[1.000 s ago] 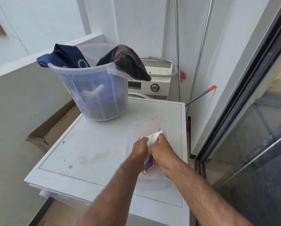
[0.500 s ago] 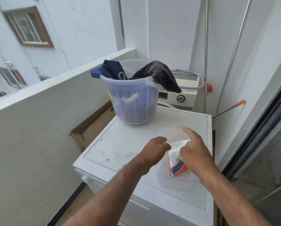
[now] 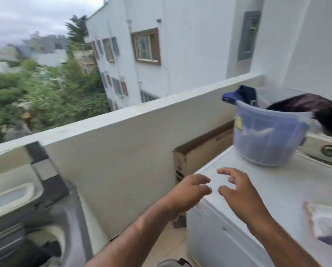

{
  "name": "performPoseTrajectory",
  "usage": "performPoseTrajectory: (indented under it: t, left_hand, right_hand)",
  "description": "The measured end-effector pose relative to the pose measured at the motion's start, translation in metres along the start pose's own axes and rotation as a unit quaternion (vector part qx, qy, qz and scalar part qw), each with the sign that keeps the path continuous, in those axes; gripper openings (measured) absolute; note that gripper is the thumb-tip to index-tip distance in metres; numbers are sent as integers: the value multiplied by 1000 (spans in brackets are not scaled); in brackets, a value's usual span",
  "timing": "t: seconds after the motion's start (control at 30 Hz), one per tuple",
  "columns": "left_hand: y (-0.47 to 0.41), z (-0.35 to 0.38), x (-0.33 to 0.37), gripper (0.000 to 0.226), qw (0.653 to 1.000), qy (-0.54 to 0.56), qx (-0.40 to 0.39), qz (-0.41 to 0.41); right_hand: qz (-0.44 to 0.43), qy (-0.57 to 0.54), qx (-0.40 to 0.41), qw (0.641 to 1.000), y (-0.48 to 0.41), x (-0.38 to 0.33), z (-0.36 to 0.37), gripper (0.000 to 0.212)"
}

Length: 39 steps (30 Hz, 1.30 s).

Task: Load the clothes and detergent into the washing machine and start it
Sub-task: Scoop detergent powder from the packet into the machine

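Both hands hang empty with fingers spread and loosely curled, the left hand (image 3: 190, 191) just beside the right hand (image 3: 238, 189), over the near corner of the white cabinet (image 3: 276, 191). The bucket (image 3: 267, 135) of clothes stands ahead and to the right of the right hand, the nearer one. The detergent packet (image 3: 327, 224) lies right of that wrist. The blurred washer (image 3: 26, 218), seemingly open, lies far left and below.
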<state>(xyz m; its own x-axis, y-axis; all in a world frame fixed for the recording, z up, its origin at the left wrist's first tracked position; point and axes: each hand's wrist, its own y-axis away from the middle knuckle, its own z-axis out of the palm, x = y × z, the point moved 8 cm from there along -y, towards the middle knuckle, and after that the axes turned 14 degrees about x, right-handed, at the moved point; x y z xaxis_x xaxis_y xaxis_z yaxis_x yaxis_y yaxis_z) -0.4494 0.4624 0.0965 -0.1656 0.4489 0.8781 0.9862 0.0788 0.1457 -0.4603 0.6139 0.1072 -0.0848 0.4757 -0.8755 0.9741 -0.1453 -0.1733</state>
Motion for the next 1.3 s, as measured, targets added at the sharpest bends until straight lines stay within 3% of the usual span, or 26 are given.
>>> performPoseTrajectory:
  t: [0.17,0.43,0.8,1.07,1.2,1.3]
  left_hand:
    - [36,-115,-72,32,996,39,74,-44]
    - [90,-287,-201,31,982,76,149,-85]
    - [162,-441,-338,20,949,126,242,-155]
    - [221,-470,-450,16,870,226,342,-275]
    - [241,-468,-505,9,797,295,397,-346]
    - [248,-458,-537,18,739,362,405,-399]
  right_hand:
    - [-38,0,-103,994,38,-58,120,40]
    - [-56,7,-214,975,124,-140,321,39]
    - [-40,10,-340,940,234,-211,505,35]
    - [-19,77,-398,914,276,-192,579,44]
    - [72,76,-406,908,289,-172,601,53]
    - [158,60,-392,904,297,-153,617,57]
